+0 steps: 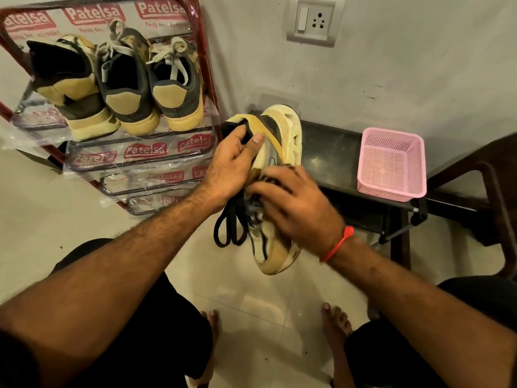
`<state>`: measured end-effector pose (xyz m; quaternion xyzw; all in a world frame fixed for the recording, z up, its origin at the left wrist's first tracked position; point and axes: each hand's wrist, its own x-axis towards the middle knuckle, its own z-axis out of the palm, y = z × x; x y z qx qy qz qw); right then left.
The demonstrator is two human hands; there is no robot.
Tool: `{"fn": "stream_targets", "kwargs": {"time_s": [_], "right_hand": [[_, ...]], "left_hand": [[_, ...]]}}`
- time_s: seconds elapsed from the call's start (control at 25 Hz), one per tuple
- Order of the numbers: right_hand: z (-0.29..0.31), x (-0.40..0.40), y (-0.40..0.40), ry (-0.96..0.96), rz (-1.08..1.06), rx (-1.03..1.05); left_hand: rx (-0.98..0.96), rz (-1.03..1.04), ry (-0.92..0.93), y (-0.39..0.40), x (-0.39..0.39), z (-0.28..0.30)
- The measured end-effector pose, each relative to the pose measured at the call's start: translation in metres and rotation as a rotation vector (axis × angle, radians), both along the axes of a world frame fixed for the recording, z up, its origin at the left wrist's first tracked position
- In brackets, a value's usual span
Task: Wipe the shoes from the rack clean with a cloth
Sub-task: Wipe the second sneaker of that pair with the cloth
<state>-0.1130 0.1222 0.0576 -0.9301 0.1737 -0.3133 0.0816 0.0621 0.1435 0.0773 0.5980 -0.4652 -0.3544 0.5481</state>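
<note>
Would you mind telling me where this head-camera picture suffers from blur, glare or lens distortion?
Head view: the right hand is motion-smeared over the yellow and cream sneaker, so whatever it holds cannot be made out; the left hand gripping the heel stays sharp; the clear printed plastic on the red metal shoe rack shows glare; wide-angle bowing bends the rack's frame and swells both forearms.

Single view only, from a head-worn wide-angle camera looking forward and steeply down. Both forearms enter from the bottom edge and meet near frame centre, close to the lens, where the left hand (228,166) and right hand (296,208) are on a shoe (279,141). Bare feet and floor tiles (251,303) lie directly below. The shoe rack (207,79) occupies the upper left, the dark desk (330,152) centre right, the wall with a socket plate (313,21) along the top. Straight edges bow toward the frame borders
</note>
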Motion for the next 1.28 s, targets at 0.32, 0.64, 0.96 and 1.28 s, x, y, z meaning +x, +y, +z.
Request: {"fn": "stream_targets", "kwargs": {"time_s": [0.32,0.64,0.96,1.28], "right_hand": [[0.011,-0.003,0.007,-0.104,-0.059,0.189],[0.018,-0.014,-0.034,-0.119,-0.216,0.227],[0.016,-0.013,-0.031,-0.073,-0.117,0.141],[0.014,-0.006,-0.008,0.051,0.058,0.078]], "left_hand": [[0.066,-0.046,0.199,0.003,-0.016,-0.006],[0.109,-0.023,0.229,0.0,-0.013,-0.007],[0.127,0.036,0.248,-0.001,-0.007,0.005],[0.139,0.049,0.296,-0.001,-0.007,0.009]]}}
